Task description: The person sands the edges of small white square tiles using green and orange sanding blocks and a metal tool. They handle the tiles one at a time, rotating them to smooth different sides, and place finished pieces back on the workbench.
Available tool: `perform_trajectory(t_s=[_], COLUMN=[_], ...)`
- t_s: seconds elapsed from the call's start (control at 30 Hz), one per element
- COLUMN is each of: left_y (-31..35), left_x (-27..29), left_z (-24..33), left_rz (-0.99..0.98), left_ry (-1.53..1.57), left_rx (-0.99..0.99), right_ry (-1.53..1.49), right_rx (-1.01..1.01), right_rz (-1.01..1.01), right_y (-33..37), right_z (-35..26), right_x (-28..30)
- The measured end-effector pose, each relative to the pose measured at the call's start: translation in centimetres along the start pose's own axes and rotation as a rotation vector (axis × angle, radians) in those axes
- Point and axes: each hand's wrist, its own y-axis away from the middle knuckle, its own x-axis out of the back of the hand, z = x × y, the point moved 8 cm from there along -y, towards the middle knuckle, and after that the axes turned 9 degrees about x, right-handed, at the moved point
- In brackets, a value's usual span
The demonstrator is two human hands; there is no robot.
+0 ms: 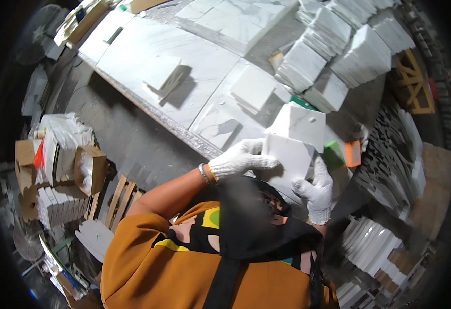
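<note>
2 gloved hands hold 1 white tile over a marble-slab table.
Left hand (243, 159) and right hand (315, 190): each grip closed on the white tile (290, 157); marble-slab table (148, 67), tile stacks (333, 41), cardboard boxes (89, 167) around.

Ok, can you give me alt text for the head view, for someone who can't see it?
Two hands in white knit gloves hold a white square tile between them: the left hand grips its left edge, the right hand its lower right corner. The tile is above a long marble-topped workbench, with stacks of white tiles beyond and boxes of tiles on the floor to the left.
</note>
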Motion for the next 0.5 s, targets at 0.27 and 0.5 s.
perform_trajectory(t_s=[0.27,0.5], left_y=[3.4,7.8], left_x=[3.3,14.7], left_z=[-0.5,-0.3], left_rz=[0.164,0.656], left_ry=[0.060,-0.271], left_rx=[-0.048,0.000], right_ry=[-0.040,-0.009], right_rx=[0.074,0.086], right_rz=[0.305,0.401], right_y=[-2.7,-0.9], right_z=[0.1,0.8], right_x=[2.6,6.1])
